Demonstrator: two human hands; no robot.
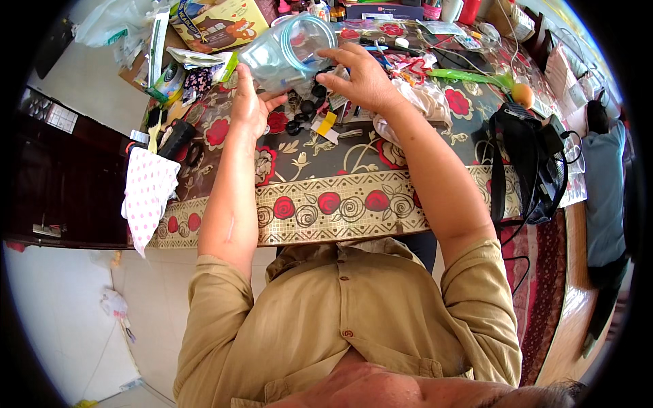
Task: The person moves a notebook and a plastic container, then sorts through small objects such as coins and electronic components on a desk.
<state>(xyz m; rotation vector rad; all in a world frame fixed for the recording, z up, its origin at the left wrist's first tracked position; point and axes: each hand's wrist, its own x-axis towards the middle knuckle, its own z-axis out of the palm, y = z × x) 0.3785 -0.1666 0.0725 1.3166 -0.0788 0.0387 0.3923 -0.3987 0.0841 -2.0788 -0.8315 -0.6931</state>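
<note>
A clear plastic jar with a bluish threaded mouth (270, 53) lies tilted between my hands, its mouth towards the right. My left hand (250, 102) is at the jar's lower left side, thumb up and fingers partly under it. At the mouth, my right hand (359, 76) has its thumb and fingers apart; whether a fingertip touches the rim is unclear. Below the jar lie black round items (301, 118), a white and yellow paper piece (326, 125) and a metal hair clip or similar small item (350, 134). Something small shows through the jar's lower wall.
A flowered tablecloth (342, 204) covers the table. Right of my arm are a black bag (528, 158) with cables, an orange fruit (523, 95) and a green plastic wrapper (464, 76). At left lie a polka-dot cloth (149, 188) and boxes (224, 25). A person (604, 194) is at far right.
</note>
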